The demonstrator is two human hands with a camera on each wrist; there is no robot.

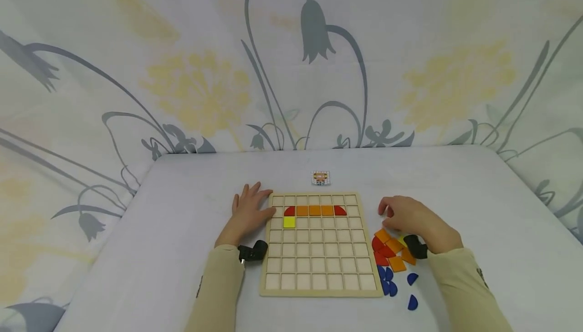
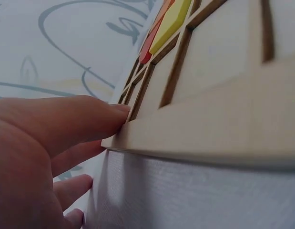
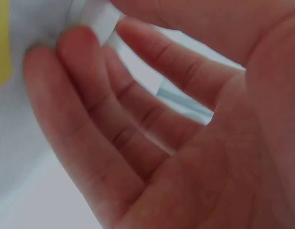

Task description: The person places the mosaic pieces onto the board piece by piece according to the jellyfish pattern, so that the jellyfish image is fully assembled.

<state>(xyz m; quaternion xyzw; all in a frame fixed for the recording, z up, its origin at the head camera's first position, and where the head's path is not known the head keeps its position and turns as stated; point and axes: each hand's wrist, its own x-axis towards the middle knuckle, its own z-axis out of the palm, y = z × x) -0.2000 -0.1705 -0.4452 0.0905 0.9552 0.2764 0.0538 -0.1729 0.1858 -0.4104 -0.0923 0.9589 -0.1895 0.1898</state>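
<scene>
A pale wooden grid board (image 1: 319,251) lies on the table. In one of its upper rows sit three orange square tiles (image 1: 315,211) between two red rounded tiles (image 1: 339,211), with a yellow square tile (image 1: 289,222) below the left red one. My left hand (image 1: 246,215) has its fingers spread, and its thumb (image 2: 90,114) rests on the board's left edge. Right of the board, my right hand (image 1: 410,215) hovers with fingers loosely bent, and no tile shows in it. Under its wrist lies a pile of loose orange tiles (image 1: 397,264) and red tiles (image 1: 381,259).
Several blue half-round tiles (image 1: 412,302) lie near the board's lower right corner. Behind the board lies a small printed pattern card (image 1: 321,178). White cloth with flower prints (image 1: 314,33) hangs behind the white table surface (image 1: 182,195).
</scene>
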